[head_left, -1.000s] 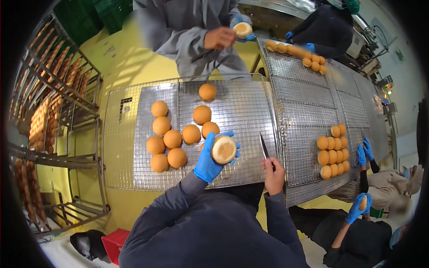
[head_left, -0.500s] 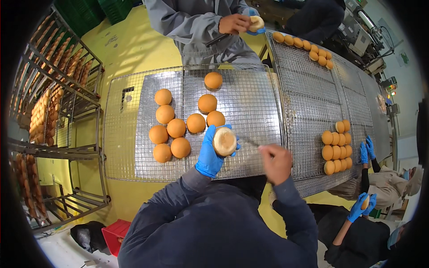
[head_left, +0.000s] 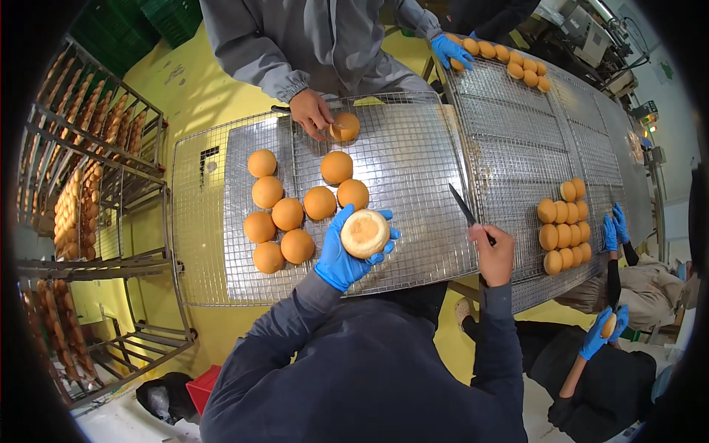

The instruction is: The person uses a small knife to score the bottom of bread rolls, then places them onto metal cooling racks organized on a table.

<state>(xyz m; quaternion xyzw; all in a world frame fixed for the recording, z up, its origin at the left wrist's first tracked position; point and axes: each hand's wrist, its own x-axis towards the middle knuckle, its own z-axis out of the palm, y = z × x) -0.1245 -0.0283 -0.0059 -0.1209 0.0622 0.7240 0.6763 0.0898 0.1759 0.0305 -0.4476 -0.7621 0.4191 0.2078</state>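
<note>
My left hand (head_left: 341, 255), in a blue glove, cups a round bun (head_left: 365, 234) with its pale underside facing up. Held out to the right of it, my bare right hand (head_left: 493, 251) grips a dark knife (head_left: 463, 205), the blade slanting up and to the left, apart from the bun. Several golden-brown buns (head_left: 287, 214) lie on the wire rack (head_left: 413, 159) beyond and left of my left hand. Across the rack, a co-worker's bare hand (head_left: 311, 114) touches a bun (head_left: 345, 127); that person's blue-gloved hand (head_left: 451, 50) reaches to buns on the neighbouring rack.
A second wire rack (head_left: 509, 140) adjoins on the right, with buns grouped at its far end and near right (head_left: 565, 236). Other people with blue gloves (head_left: 597, 336) work at the right. A tall metal trolley (head_left: 111, 262) of buns stands left, a red crate (head_left: 203, 387) at lower left.
My right hand has drawn the knife right, away from the bun. The co-worker's bare hand has come down to a bun on my rack, while their gloved hand has moved to the right-hand rack.
</note>
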